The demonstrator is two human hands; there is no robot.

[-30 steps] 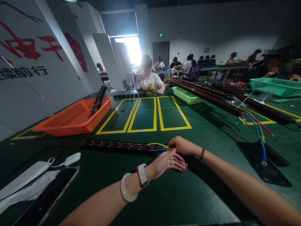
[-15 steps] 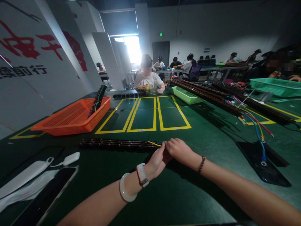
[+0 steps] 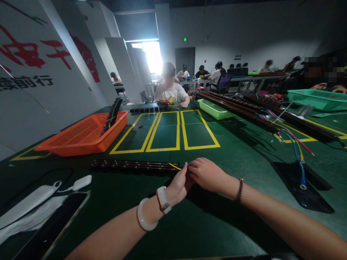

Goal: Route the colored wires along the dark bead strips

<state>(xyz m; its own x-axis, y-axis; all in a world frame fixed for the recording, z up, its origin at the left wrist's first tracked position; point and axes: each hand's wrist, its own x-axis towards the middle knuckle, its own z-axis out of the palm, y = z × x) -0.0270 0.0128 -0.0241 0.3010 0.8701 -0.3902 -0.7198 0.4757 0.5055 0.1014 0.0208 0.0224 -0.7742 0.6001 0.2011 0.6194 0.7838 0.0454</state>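
Note:
A long dark strip point(image 3: 132, 165) with rows of small bright spots lies crosswise on the green table point(image 3: 168, 231). From its right end a yellow wire point(image 3: 175, 166) runs into the fingers of my left hand point(image 3: 180, 183), which is closed on it. My right hand point(image 3: 207, 174) is pressed against the left fingertips, its own fingers bent into a pinch. Whatever lies between the right fingers is hidden behind them.
On the left stands an orange basket point(image 3: 78, 139) with a dark wired strip point(image 3: 112, 115) leaning in it. A phone point(image 3: 51, 231) and white items lie at the near left. Long dark bars point(image 3: 235, 108) with loose cables and a green tray point(image 3: 215, 110) are on the right. A person point(image 3: 170, 88) sits opposite.
My right hand has turned slightly and its wrist has shifted a little to the right. The left hand has moved slightly left, still on the yellow wire.

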